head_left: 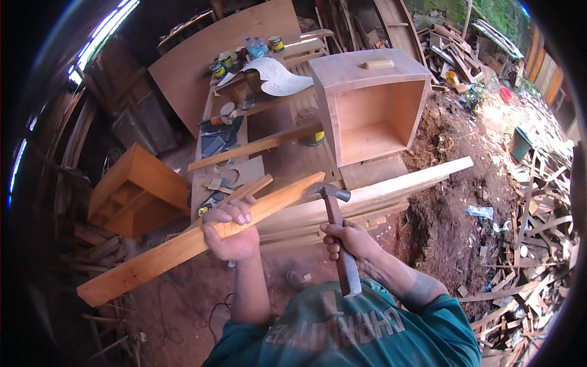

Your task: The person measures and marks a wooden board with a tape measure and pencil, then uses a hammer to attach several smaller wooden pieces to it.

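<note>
My left hand (231, 229) is wrapped round a long, orange-toned wooden board (147, 263), which slants from the lower left up toward the middle of the view. In my right hand (348, 241) is a claw hammer (340, 211), gripped by its wooden handle with the metal head upward. The hammer head is close to the board's upper end; whether they touch I cannot tell. Just beyond lies a pale timber plank (391, 191) on the bench. A pinkish wooden drawer (376, 113) with a small block handle on its front stands past it, its open side toward me.
Cans (276, 44), water bottles (257, 48) and a curled printed sheet (281, 78) sit at the bench's far end. An orange wooden cabinet (137, 192) stands at left. Scrap wood (538, 244) covers the ground at right, beside a dirt mound (446, 226).
</note>
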`<act>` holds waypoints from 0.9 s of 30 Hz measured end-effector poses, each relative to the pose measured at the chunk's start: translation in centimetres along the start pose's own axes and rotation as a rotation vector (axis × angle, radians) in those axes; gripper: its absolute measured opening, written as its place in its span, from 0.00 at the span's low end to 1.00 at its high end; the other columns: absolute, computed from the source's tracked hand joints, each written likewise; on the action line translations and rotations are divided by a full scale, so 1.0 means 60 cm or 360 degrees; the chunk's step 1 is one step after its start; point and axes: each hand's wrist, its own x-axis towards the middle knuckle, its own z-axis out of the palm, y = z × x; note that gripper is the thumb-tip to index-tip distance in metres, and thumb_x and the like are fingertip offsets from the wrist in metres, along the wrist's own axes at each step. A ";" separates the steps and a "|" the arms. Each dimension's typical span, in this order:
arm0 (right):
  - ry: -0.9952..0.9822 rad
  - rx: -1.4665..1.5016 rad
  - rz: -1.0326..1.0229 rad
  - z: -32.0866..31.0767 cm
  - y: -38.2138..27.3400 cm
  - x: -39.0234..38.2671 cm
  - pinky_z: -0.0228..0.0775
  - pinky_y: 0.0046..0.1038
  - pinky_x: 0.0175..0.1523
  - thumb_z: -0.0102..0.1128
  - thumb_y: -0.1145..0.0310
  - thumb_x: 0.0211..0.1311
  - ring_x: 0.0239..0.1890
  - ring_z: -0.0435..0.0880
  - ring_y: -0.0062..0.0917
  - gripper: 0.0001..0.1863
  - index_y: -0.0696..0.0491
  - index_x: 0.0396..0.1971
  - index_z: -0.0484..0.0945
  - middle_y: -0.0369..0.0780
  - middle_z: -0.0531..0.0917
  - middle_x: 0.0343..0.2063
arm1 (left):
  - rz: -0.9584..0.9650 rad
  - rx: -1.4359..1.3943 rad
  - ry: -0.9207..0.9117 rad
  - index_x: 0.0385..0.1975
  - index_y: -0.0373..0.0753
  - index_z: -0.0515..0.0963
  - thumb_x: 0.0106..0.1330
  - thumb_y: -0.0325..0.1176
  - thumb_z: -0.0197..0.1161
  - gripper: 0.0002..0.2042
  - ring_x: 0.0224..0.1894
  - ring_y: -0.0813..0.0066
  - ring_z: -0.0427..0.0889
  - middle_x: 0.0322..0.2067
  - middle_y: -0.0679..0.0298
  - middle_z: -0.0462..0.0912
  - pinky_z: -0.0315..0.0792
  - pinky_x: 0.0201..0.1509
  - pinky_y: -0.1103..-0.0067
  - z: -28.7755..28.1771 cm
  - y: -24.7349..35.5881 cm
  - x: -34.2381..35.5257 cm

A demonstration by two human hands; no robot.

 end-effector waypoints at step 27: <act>0.0448 -0.1891 -0.0337 -0.234 0.009 -0.157 0.69 0.26 0.27 0.63 0.72 0.59 0.22 0.78 0.21 0.21 0.58 0.51 0.69 0.37 0.77 0.24 | -0.0752 0.1067 0.0710 0.26 0.44 0.69 0.74 0.42 0.62 0.15 0.18 0.81 0.63 0.17 0.71 0.63 0.61 0.25 0.82 -0.262 0.213 0.129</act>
